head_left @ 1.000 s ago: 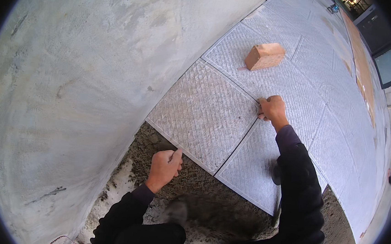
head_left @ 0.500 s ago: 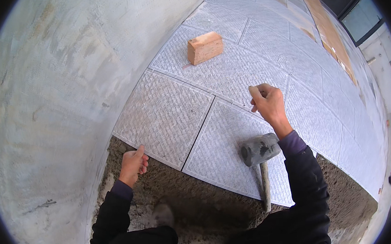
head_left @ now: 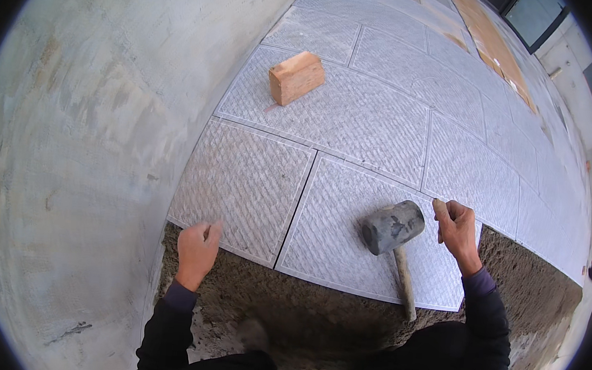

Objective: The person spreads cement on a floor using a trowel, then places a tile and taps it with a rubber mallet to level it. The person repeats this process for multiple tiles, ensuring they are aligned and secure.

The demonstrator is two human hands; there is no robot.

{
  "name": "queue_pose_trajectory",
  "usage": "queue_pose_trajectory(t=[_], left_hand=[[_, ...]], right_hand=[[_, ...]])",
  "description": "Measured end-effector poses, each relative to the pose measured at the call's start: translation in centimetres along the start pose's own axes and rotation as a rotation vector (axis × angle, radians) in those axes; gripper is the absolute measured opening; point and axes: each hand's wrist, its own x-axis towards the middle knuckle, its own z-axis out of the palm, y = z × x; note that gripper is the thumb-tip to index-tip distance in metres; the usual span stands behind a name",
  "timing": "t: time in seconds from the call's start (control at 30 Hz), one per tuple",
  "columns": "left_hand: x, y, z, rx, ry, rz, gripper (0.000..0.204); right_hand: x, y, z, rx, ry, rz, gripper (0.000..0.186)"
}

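My left hand (head_left: 197,250) is curled, thumb raised, at the front edge of the left textured grey tile (head_left: 237,180), beside the wall; what its fingers hold, if anything, is hidden. My right hand (head_left: 456,232) is pinched over the back right corner of the right tile (head_left: 336,209); I cannot make out anything in it. A black rubber mallet (head_left: 393,227) lies on that tile left of my right hand, its wooden handle reaching past the front edge. A wooden block (head_left: 296,79) stands on a tile behind. Dark, rough mortar (head_left: 314,305) lies below the tiles' front edge.
A plastered wall (head_left: 83,154) rises along the left. More laid tiles (head_left: 465,156) extend back and right, with a brown board strip (head_left: 488,43) on them. A dark-framed glass pane (head_left: 531,23) is at the far back right. More mortar (head_left: 525,273) shows at the right.
My right hand has moved right and down from over the tile joint, uncovering more of the mallet. My left hand stays at the left tile's front edge. The view has swung, shifting the floor leftward.
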Motion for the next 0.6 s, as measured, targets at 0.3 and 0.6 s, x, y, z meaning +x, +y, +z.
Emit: queue_pose_trajectory(t=[0.3, 0.6], left_hand=[[17.3, 15.0, 12.9, 0.159, 0.060, 0.533, 0.035], [17.7, 14.8, 15.2, 0.150, 0.051, 0.457, 0.015]], right_hand=[[-2.7, -0.7, -1.7, 0.130, -0.058, -0.021, 0.044], [-2.4, 1.4, -2.4, 0.307, -0.096, 0.032, 0.037]])
